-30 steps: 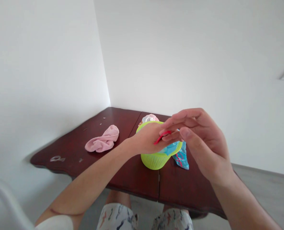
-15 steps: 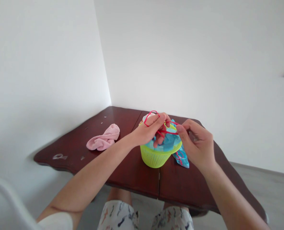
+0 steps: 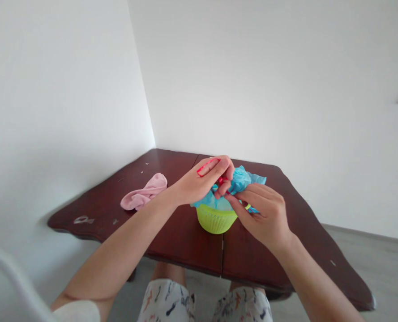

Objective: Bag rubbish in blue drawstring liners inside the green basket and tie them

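A yellow-green plastic basket (image 3: pixel 215 221) stands on the dark red wooden table (image 3: pixel 181 243). Above its rim, my left hand (image 3: pixel 208 179) is closed on a thin red string (image 3: pixel 207 166), part of which loops over the back of the hand. My right hand (image 3: pixel 266 210) pinches the string close to the left fingertips, so the two hands nearly meet. Crumpled light-blue plastic film (image 3: pixel 241 178) bulges up behind the fingers and spreads over the basket's top. The hands hide most of the basket's opening and where the string ends.
To the left lies a folded pink cloth (image 3: pixel 147 192) on the table. White walls (image 3: pixel 252 76) stand behind and to the left. A few pale scraps and marks (image 3: pixel 83 219) show on the tabletop. A white curved bar is at the lower left edge.
My right hand has moved left and inward, close to my left hand. The string stretched between them is now bunched at the fingers. The blue film now stands higher behind the hands.
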Tool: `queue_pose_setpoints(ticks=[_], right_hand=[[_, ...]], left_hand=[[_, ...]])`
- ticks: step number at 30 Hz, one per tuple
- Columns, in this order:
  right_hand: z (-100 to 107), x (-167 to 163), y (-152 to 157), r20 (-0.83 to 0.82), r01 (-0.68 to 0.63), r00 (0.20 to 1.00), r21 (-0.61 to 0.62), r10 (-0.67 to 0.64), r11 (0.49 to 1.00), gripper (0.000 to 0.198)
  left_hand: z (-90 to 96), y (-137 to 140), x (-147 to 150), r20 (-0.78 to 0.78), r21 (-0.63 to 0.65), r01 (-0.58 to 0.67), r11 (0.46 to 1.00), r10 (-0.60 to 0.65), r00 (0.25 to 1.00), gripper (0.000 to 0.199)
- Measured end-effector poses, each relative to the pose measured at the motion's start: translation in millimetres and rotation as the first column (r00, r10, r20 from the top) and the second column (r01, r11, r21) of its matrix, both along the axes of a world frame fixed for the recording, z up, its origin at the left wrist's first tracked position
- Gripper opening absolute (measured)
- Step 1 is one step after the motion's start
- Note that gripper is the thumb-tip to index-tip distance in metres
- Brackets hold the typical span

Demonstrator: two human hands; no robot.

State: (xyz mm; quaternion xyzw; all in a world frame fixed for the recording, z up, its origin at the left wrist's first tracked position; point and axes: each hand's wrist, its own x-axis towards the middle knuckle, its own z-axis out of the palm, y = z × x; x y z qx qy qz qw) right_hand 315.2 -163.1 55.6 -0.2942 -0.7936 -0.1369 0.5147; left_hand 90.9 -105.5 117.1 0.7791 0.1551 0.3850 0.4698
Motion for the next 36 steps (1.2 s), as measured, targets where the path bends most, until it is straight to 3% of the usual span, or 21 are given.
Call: queue_pose_setpoints(ticks=[2, 4, 6, 8, 10, 12, 14, 16, 17, 20, 23, 26, 29, 32, 36], right_hand=[[5, 5, -3, -0.125, -0.018, 0.992, 0.128, 0.034, 0.992, 0.010], [10, 5, -5, -0.214, -0.019, 0.976, 0.098, 0.040, 0.995, 0.033], [15, 2, -4, -0.253, -0.047, 0.967, -0.102, 0.020, 0.994, 0.045], [16, -3, 2, -0.307, -0.126, 0.952, -0.326, 0.022, 0.937, 0.048], [15, -8, 10, -0.377, -0.257, 0.924, -0.472, 0.071, 0.843, 0.051], [12, -12, 19, -0.433, -0.371, 0.891, -0.527, 0.134, 0.764, 0.053], [9, -14, 25, -0.509, -0.459, 0.842, -0.504, 0.178, 0.731, 0.051], [7, -16, 29, -0.623, -0.565, 0.754, -0.456, 0.207, 0.687, 0.049], [7, -17, 30, -0.683, -0.629, 0.698, -0.440, 0.217, 0.641, 0.047], [6, -18, 28, -0.818, -0.782, 0.542, -0.409, 0.190, 0.470, 0.040], [6, -13, 28, -0.885, -0.830, 0.453, -0.377, 0.103, 0.411, 0.042], [5, 4, 40, -0.926, -0.842, 0.377, -0.334, 0.018, 0.425, 0.048], [-1, 25, 61, -0.960, -0.819, 0.277, -0.252, -0.029, 0.515, 0.053], [-14, 39, 77, -0.959, -0.743, 0.273, -0.258, -0.071, 0.618, 0.058], [-31, 40, 76, -0.930, -0.673, 0.348, -0.337, -0.120, 0.658, 0.061]], left_hand=[[10.2, -13, -7, -0.111, 0.248, -0.090, 0.964, 0.121, 0.986, 0.053], [19.3, -22, -12, -0.212, 0.528, -0.107, 0.843, 0.253, 0.944, 0.046], [24.7, -24, -15, -0.211, 0.746, -0.107, 0.657, 0.386, 0.898, 0.037], [25.9, -23, -16, -0.107, 0.847, -0.171, 0.504, 0.476, 0.873, 0.028], [23.7, -20, -16, 0.000, 0.853, -0.255, 0.455, 0.490, 0.872, 0.025], [19.3, -18, -15, 0.037, 0.825, -0.264, 0.499, 0.419, 0.907, 0.024], [13.5, -17, -12, 0.010, 0.788, -0.183, 0.588, 0.285, 0.959, 0.028], [7.5, -17, -7, -0.024, 0.742, -0.079, 0.666, 0.144, 0.989, 0.033], [4.8, -17, -4, -0.030, 0.716, -0.039, 0.697, 0.086, 0.996, 0.035], [-0.5, -17, 2, 0.004, 0.633, 0.013, 0.774, -0.020, 1.000, 0.039], [-4.6, -21, 1, 0.054, 0.515, 0.018, 0.857, -0.054, 0.997, 0.048], [-15.0, -22, -7, 0.077, 0.368, 0.027, 0.929, -0.059, 0.995, 0.057], [-34.2, -18, -19, 0.111, 0.232, -0.058, 0.971, 0.032, 0.993, 0.057], [-53.7, -11, -29, 0.026, 0.176, -0.221, 0.959, 0.220, 0.975, 0.059], [-63.4, -7, -37, -0.159, 0.262, -0.356, 0.897, 0.404, 0.901, 0.059]])
